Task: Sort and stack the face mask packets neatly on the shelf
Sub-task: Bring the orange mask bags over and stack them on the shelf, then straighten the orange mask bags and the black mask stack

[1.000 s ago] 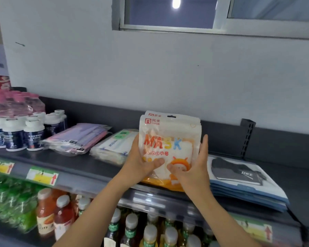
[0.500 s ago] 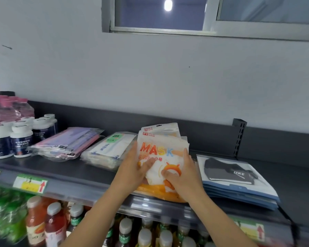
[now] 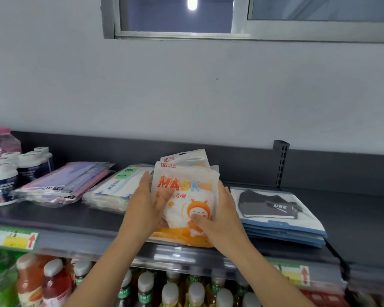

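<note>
Head camera: my left hand and right hand clasp the orange mask packets by both sides, half-laid on the shelf, blue packets at three o'clock. I should square their edges, then press flat.

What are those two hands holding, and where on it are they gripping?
Both hold the orange MASK packets: the left hand grips the bundle's left edge, the right hand its right edge, thumbs pressed on the front.

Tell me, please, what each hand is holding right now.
Left hand: holds the mask packets by their left edge, thumb on front.
Right hand: holds the same packets by their right edge, thumb on front.
</note>
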`<state>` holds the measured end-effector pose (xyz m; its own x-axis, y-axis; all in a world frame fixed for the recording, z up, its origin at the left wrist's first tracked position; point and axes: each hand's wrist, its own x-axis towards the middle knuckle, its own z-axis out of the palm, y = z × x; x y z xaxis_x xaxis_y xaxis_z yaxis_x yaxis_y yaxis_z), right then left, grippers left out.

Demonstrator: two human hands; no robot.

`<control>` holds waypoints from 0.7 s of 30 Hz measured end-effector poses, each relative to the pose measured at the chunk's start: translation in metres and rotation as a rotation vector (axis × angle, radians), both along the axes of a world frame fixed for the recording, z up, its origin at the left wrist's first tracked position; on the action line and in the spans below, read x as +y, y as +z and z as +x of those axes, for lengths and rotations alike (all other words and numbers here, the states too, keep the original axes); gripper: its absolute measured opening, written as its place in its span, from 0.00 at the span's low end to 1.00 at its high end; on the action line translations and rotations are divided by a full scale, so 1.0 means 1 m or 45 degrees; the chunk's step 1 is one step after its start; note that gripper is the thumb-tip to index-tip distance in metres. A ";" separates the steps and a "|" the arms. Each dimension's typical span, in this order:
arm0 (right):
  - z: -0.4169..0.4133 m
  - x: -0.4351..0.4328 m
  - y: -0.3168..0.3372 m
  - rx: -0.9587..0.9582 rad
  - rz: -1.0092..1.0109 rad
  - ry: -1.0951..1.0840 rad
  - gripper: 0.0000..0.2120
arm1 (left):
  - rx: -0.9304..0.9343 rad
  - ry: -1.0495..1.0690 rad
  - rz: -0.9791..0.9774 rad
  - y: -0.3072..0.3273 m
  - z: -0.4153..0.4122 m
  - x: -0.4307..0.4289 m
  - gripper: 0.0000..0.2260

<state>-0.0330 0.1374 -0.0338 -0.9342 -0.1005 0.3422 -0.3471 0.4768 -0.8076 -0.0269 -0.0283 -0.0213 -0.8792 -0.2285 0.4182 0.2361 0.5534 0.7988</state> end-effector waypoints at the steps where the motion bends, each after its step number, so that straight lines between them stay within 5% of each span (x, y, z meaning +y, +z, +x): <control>1: 0.003 0.002 0.002 0.025 -0.010 0.010 0.42 | 0.073 0.039 -0.007 0.001 0.002 0.002 0.31; 6: 0.019 0.026 0.010 0.085 -0.040 0.042 0.34 | 0.312 0.084 -0.296 0.004 0.006 0.030 0.26; 11: 0.035 0.078 0.021 0.131 -0.059 -0.050 0.38 | 0.376 -0.127 -0.562 0.009 0.017 0.094 0.24; 21: 0.082 0.295 0.019 0.141 -0.066 -0.442 0.36 | 0.406 -0.399 -0.723 0.002 0.029 0.283 0.20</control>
<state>0.0493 0.4328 -0.0151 -0.8666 0.2363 0.4396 -0.2585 0.5408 -0.8004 0.0021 0.2544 -0.0198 -0.6831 0.3430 0.6448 0.6252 0.7309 0.2737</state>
